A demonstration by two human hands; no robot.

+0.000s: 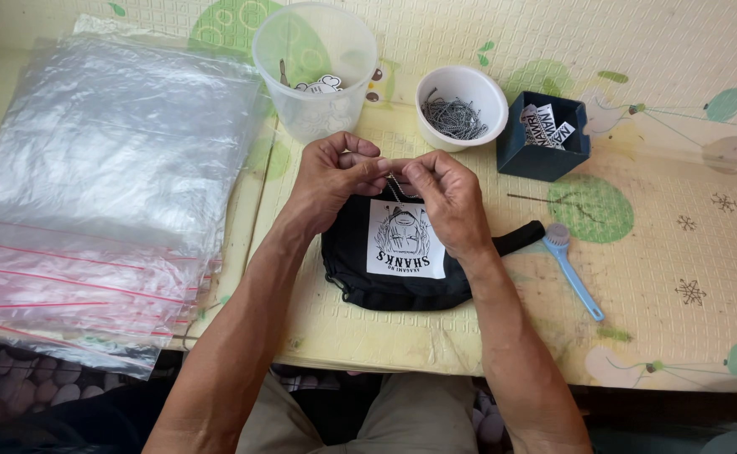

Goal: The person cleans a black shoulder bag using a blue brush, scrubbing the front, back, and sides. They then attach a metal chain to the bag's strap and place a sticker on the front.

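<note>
A black fabric pouch with a white printed patch lies on the yellow play mat. My left hand and my right hand meet just above its top edge. Both pinch a small metal ball chain between thumb and fingertips, and most of the chain is hidden by the fingers. A black strap of the pouch sticks out to the right.
A stack of clear zip bags covers the left. Behind the hands stand a clear plastic cup, a white bowl of metal chains and a dark blue box of tags. A small blue brush lies at right.
</note>
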